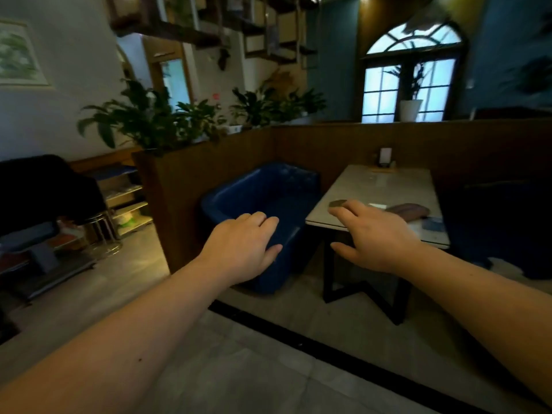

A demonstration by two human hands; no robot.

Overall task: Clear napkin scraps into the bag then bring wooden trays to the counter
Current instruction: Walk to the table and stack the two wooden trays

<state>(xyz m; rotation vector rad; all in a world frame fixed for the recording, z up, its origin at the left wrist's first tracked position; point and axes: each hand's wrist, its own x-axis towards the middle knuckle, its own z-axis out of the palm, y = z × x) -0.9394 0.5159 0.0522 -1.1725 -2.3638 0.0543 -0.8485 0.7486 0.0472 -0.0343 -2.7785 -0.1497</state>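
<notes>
Both arms are stretched out in front, palms down, holding nothing. The left hand [243, 249] floats over the blue seat [263, 198], fingers loosely together. The right hand [373, 234] has its fingers spread apart near the bench's [385, 186] near-left corner. 2 wooden trays [409, 211] sit on the bench just right of that hand, pretty blurry.
</notes>
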